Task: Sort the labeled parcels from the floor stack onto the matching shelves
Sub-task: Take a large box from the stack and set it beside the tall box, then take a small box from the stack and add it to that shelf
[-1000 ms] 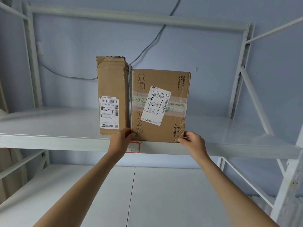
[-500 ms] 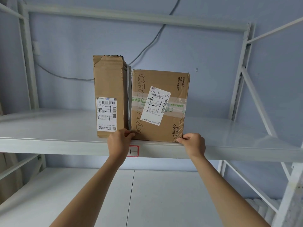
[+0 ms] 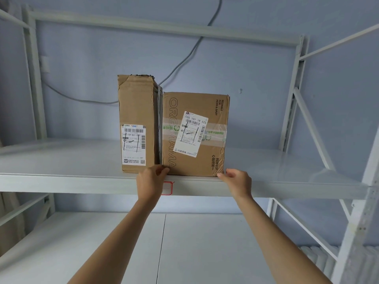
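Two brown cardboard parcels stand side by side and touching on the upper white shelf [image 3: 61, 179]. The tall narrow parcel [image 3: 136, 107] is on the left and carries a white label low on its front. The squarer parcel [image 3: 205, 160] on the right has a tilted white label and clear tape. My left hand [image 3: 150, 181] pinches the squarer parcel's lower left corner at the shelf's front edge. At its lower right corner, my right hand [image 3: 238, 181] has its fingertips on the box.
A small red-framed tag [image 3: 167, 188] is stuck on the shelf's front edge below the parcels. A lower white shelf [image 3: 205, 253] lies beneath my arms. White uprights and diagonal braces [image 3: 311, 130] stand at the right. A grey cable [image 3: 184, 60] runs down the blue wall.
Both hands stay at the squarer parcel's lower corners. The parcels hold their place on the shelf; only my view has shifted slightly.
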